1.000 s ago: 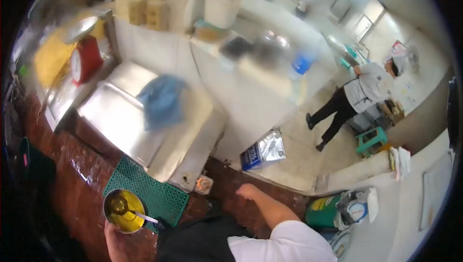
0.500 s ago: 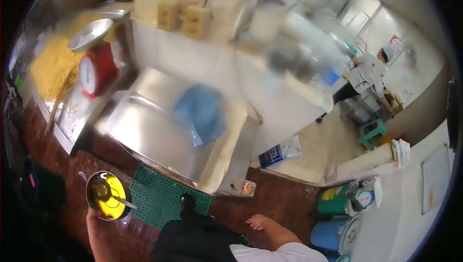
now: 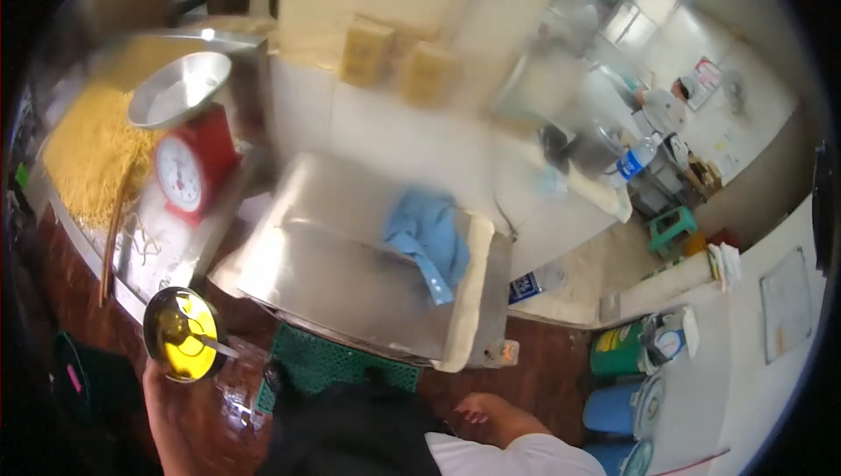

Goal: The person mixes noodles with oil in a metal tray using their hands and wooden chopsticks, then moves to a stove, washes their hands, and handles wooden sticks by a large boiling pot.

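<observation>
Well, the head view, bowl: the metal bowl (image 3: pixel 152 325) of yellow liquid (image 3: pixel 186 359) is up in the left hand (image 3: pixel 153 380), by the near corner of the noodle worktop (image 3: pixel 140 276); whether they touch, I cannot tell.
Left grip: pinching the bowl at its near side, the fingers mostly hidden; a one-sided hold could let it tip and slop.
Spoon: its handle (image 3: pixel 219 346) juts past the rim, so a snag might flick liquid out.
Right hand: apart from the bowl (image 3: pixel 477 407), fingers loosely curled, nothing visible in them (no second support, then).
Floor: shiny patches (image 3: pixel 241 415) look wet and might make a foot slip; the green mat (image 3: pixel 324 358) could catch a toe.
Scale: red, with a wide pan (image 3: pixel 181 91), near the noodle worktop's right edge; a passing elbow could knock it.
</observation>
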A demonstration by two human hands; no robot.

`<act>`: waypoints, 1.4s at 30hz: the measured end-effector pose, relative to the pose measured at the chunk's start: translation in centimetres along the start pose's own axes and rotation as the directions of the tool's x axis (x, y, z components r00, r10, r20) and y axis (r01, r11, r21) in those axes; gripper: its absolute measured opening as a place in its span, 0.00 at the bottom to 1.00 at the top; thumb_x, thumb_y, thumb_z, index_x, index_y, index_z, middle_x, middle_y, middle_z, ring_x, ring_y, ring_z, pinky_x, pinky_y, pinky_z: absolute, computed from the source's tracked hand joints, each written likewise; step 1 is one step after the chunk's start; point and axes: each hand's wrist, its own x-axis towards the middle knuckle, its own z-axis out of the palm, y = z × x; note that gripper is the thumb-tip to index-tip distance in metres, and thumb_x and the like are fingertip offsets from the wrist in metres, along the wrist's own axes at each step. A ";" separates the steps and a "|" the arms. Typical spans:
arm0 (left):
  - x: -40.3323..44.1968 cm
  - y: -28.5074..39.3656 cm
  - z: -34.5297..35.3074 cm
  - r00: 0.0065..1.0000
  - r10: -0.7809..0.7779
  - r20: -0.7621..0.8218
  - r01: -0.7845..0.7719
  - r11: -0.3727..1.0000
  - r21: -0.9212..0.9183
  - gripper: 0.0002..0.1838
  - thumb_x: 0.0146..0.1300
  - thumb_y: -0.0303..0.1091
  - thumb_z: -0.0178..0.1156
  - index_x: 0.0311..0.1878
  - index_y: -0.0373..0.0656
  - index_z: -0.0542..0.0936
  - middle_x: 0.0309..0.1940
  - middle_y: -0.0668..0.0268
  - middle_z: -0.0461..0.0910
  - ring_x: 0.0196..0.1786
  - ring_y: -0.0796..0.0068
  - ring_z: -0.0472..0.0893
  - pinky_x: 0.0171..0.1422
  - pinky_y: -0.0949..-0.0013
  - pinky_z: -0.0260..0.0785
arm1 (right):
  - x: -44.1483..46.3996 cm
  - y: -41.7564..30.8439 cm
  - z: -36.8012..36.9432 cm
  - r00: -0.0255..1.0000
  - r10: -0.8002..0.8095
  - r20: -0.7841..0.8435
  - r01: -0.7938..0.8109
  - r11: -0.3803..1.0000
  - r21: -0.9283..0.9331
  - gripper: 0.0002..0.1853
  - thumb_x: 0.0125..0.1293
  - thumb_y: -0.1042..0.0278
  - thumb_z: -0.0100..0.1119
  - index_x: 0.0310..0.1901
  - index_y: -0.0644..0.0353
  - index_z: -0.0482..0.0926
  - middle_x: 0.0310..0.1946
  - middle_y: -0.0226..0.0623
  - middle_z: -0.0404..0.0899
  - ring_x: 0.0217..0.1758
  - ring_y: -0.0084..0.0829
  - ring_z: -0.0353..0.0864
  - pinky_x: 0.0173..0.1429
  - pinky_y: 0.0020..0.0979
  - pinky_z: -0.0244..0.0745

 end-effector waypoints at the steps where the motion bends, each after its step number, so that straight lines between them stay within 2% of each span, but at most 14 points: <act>1: 1.2 1.1 -0.8 0.997 -0.058 0.059 0.061 0.997 -0.046 0.32 0.41 0.34 0.56 0.56 0.41 0.69 0.48 0.59 0.76 0.48 0.60 0.78 0.44 0.58 0.75 | 1.4 -0.1 0.6 1.000 -0.004 -0.004 0.004 1.000 0.015 0.17 0.59 0.47 0.55 0.43 0.48 0.72 0.20 0.29 0.65 0.14 0.24 0.58 0.21 0.30 0.58; 2: 2.8 1.7 -1.9 0.997 -0.043 0.061 0.046 0.998 -0.042 0.34 0.40 0.34 0.56 0.58 0.42 0.69 0.48 0.59 0.76 0.48 0.60 0.78 0.46 0.58 0.75 | 5.8 1.0 0.3 0.858 -0.075 0.507 -0.019 0.984 0.178 0.18 0.60 0.46 0.54 0.44 0.48 0.73 0.22 0.29 0.68 0.16 0.25 0.61 0.24 0.32 0.61; 3: 4.6 1.9 -3.0 0.998 -0.024 0.059 0.027 0.999 -0.042 0.35 0.40 0.34 0.56 0.59 0.43 0.68 0.48 0.60 0.76 0.49 0.59 0.78 0.49 0.58 0.74 | 7.9 1.2 0.6 0.477 -0.209 0.854 -0.116 0.948 0.297 0.19 0.60 0.46 0.54 0.46 0.48 0.74 0.25 0.30 0.71 0.18 0.26 0.65 0.26 0.33 0.65; 4: 6.4 2.7 -4.0 0.993 -0.066 0.101 0.067 0.998 -0.011 0.37 0.39 0.34 0.57 0.60 0.40 0.67 0.51 0.58 0.75 0.50 0.59 0.77 0.53 0.58 0.73 | 6.9 0.3 2.4 0.483 -0.210 0.850 -0.113 0.948 0.298 0.19 0.60 0.46 0.54 0.46 0.48 0.74 0.25 0.30 0.71 0.18 0.26 0.65 0.26 0.33 0.65; 5: 8.2 2.9 -4.3 0.960 -0.043 0.278 0.060 0.997 -0.050 0.36 0.41 0.37 0.59 0.59 0.37 0.67 0.53 0.57 0.74 0.53 0.58 0.77 0.57 0.58 0.71 | 6.0 -0.2 4.9 0.827 -0.123 0.549 -0.024 0.967 0.253 0.19 0.61 0.46 0.53 0.47 0.48 0.75 0.28 0.31 0.74 0.22 0.26 0.69 0.30 0.33 0.68; 6: 9.0 3.6 -3.5 0.979 -0.034 0.201 0.051 0.995 -0.084 0.35 0.46 0.40 0.61 0.58 0.34 0.68 0.52 0.56 0.75 0.53 0.59 0.77 0.58 0.56 0.71 | 5.2 -0.9 7.6 0.990 -0.049 0.134 0.029 0.989 0.146 0.20 0.61 0.45 0.52 0.47 0.49 0.77 0.31 0.33 0.77 0.27 0.27 0.73 0.34 0.34 0.71; 9: 14.3 2.6 -9.4 0.993 -0.111 0.036 0.112 0.993 -0.042 0.24 0.53 0.35 0.56 0.55 0.40 0.71 0.43 0.58 0.78 0.40 0.64 0.79 0.44 0.60 0.74 | 4.6 -0.6 10.4 0.955 -0.138 0.263 -0.008 0.873 0.487 0.18 0.62 0.51 0.56 0.47 0.54 0.78 0.36 0.34 0.79 0.36 0.26 0.76 0.43 0.30 0.73; 11: 13.9 5.1 -8.1 0.988 -0.142 -0.054 0.145 0.988 0.044 0.27 0.53 0.37 0.57 0.58 0.44 0.68 0.47 0.57 0.74 0.43 0.62 0.78 0.46 0.57 0.74 | 2.4 -3.1 10.9 0.963 -0.147 0.224 0.028 0.886 0.462 0.18 0.63 0.50 0.55 0.47 0.54 0.78 0.36 0.35 0.79 0.36 0.26 0.77 0.44 0.31 0.73; 12: 14.4 5.8 -7.8 0.981 -0.190 -0.045 0.193 0.978 0.083 0.27 0.47 0.30 0.53 0.55 0.44 0.70 0.47 0.61 0.77 0.46 0.60 0.79 0.52 0.46 0.71 | 1.4 -4.6 11.1 0.970 -0.155 0.189 0.061 0.902 0.428 0.18 0.63 0.50 0.55 0.47 0.54 0.78 0.37 0.35 0.79 0.37 0.26 0.77 0.44 0.31 0.73; 15: 16.4 5.6 -8.2 0.979 -0.054 0.195 -0.024 0.925 0.379 0.27 0.41 0.29 0.51 0.51 0.41 0.73 0.42 0.60 0.79 0.43 0.61 0.80 0.50 0.51 0.75 | -2.1 -8.8 11.7 0.974 -0.189 0.127 0.135 0.929 0.344 0.19 0.63 0.50 0.55 0.48 0.53 0.78 0.37 0.36 0.79 0.37 0.26 0.77 0.44 0.32 0.73; 16: 16.4 6.3 -7.1 0.978 -0.206 -0.002 0.206 0.975 0.078 0.27 0.41 0.29 0.51 0.51 0.41 0.73 0.42 0.59 0.78 0.44 0.60 0.80 0.50 0.52 0.75 | -3.0 -10.3 11.6 0.972 -0.202 0.119 0.156 0.936 0.316 0.19 0.63 0.50 0.55 0.48 0.53 0.78 0.37 0.36 0.79 0.37 0.26 0.77 0.44 0.32 0.73; 21: 19.5 5.3 -8.6 0.975 -0.196 -0.101 0.192 0.980 -0.045 0.20 0.48 0.31 0.59 0.48 0.43 0.75 0.37 0.60 0.77 0.38 0.63 0.78 0.38 0.62 0.76 | -8.7 -18.7 12.0 0.946 -0.315 0.075 0.299 0.939 0.170 0.19 0.63 0.49 0.54 0.49 0.53 0.77 0.38 0.38 0.79 0.38 0.27 0.77 0.45 0.33 0.73; 28: 22.5 5.0 -10.2 0.974 -0.130 -0.187 0.121 0.991 -0.059 0.16 0.45 0.27 0.56 0.41 0.40 0.78 0.26 0.66 0.73 0.21 0.76 0.70 0.23 0.69 0.72 | -17.0 -27.7 13.7 0.897 -0.442 0.033 0.442 0.897 0.005 0.20 0.63 0.48 0.53 0.50 0.52 0.77 0.39 0.40 0.79 0.39 0.28 0.77 0.46 0.35 0.72; 42: 28.4 3.7 -14.2 0.971 -0.203 -0.127 0.211 0.976 0.050 0.11 0.46 0.32 0.57 0.35 0.42 0.78 0.26 0.66 0.71 0.28 0.73 0.72 0.29 0.66 0.72 | -21.5 -29.1 16.2 0.824 -0.567 -0.019 0.566 0.824 -0.026 0.22 0.64 0.46 0.52 0.52 0.51 0.76 0.42 0.43 0.78 0.42 0.30 0.78 0.48 0.38 0.72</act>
